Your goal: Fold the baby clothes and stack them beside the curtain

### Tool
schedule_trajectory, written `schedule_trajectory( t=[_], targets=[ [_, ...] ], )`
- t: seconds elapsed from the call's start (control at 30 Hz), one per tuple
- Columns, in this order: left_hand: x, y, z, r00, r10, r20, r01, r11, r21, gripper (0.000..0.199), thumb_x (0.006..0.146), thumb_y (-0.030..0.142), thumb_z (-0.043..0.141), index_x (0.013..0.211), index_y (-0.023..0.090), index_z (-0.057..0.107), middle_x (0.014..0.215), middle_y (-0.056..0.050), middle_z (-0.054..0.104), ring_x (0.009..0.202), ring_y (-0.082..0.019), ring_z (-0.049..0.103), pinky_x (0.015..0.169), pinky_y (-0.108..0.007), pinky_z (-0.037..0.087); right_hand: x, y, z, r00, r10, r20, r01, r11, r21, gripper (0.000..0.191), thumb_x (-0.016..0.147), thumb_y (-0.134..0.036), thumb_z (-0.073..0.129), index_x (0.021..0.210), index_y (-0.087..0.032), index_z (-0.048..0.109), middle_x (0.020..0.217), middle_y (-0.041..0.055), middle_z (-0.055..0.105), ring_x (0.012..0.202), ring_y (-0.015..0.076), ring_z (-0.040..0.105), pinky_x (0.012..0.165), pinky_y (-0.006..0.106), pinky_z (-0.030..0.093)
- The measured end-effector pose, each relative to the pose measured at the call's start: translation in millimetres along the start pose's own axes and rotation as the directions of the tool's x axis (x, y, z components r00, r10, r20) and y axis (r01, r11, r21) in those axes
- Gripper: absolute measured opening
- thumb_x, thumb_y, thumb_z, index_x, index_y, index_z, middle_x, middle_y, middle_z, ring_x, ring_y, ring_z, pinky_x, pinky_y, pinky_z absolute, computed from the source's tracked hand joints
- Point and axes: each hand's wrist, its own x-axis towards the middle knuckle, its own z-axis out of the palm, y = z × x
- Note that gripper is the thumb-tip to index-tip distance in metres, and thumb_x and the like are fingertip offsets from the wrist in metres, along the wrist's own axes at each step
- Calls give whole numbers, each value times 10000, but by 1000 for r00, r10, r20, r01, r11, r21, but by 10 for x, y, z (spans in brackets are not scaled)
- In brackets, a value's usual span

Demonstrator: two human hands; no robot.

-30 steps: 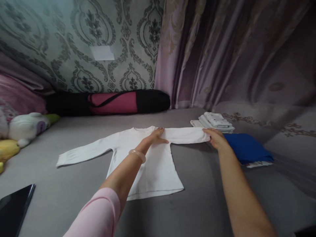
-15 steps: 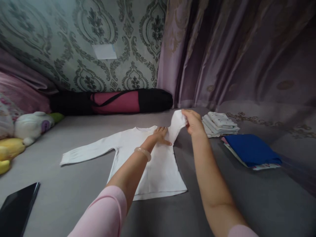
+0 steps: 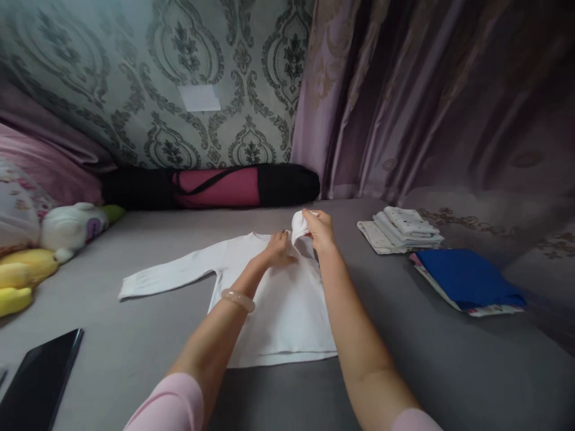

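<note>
A white long-sleeved shirt lies spread on the grey bed surface, its left sleeve stretched out sideways and its hem toward me. My left hand rests on the upper chest near the right shoulder, fingers extended and pressing on the cloth. Pinched in my right hand is the cuff end of the right-hand sleeve, lifted off the bed and bent inward above the shoulder. The shirt's right side edge is partly hidden behind my right forearm.
Folded white cloths and a blue folded garment lie on the right. A black-and-maroon long bag runs along the wall. Plush toys sit at left, above a dark flat device.
My right hand has carried the raised sleeve end leftward, toward the shirt's neckline. My left hand has shifted slightly left on the chest. The view has turned a little left.
</note>
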Motion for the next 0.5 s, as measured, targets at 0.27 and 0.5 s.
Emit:
schedule_trajectory(
  t=[0.27, 0.5],
  targets=[
    [-539, -287, -330, 818, -559, -136, 267, 579, -771, 441, 828, 498, 579, 1054, 121, 554, 1010, -128, 627, 816, -180, 630, 741, -308, 516, -38, 407, 477, 983, -145, 116, 164, 971, -175, 236, 824, -355, 566, 980, -190, 631, 748, 10, 670, 748, 165, 650, 574, 212, 472],
    [-591, -371, -250, 762, -638, -113, 162, 357, -920, 506, 890, 579, 442, 1077, 113, 507, 785, -52, 597, 672, -138, 599, 641, -261, 504, -150, 803, 636, 897, -121, 424, 342, 799, -494, 264, 860, -424, 555, 852, -188, 673, 882, 55, 709, 879, 201, 639, 769, 268, 474]
  ],
)
